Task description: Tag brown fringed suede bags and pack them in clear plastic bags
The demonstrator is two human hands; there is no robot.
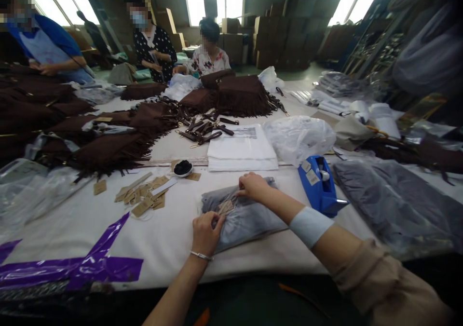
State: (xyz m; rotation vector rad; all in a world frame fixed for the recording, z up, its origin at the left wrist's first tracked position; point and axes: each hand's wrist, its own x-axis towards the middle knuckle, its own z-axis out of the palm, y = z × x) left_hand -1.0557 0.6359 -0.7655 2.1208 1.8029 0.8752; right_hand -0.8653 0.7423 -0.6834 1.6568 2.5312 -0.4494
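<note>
A clear plastic bag (249, 222) with a folded grey item inside lies flat on the table in front of me. A brown card tag (226, 207) shows on its upper side, between my hands. My left hand (206, 232) pinches the bag at its near left part, thumb and finger together beside the tag. With bent fingers, my right hand (253, 186) grips the bag farther back, right of the tag. Whether either hand also holds the tag's string is too small to tell.
A blue tape dispenser (318, 183) stands to the right, beside a large bagged grey item (394, 200). Loose card tags (144, 196) and a small dish (183, 168) lie left. Behind are white folded sheets (240, 150), dark straps (202, 130) and brown fringed bags (242, 94). Several people work across the table.
</note>
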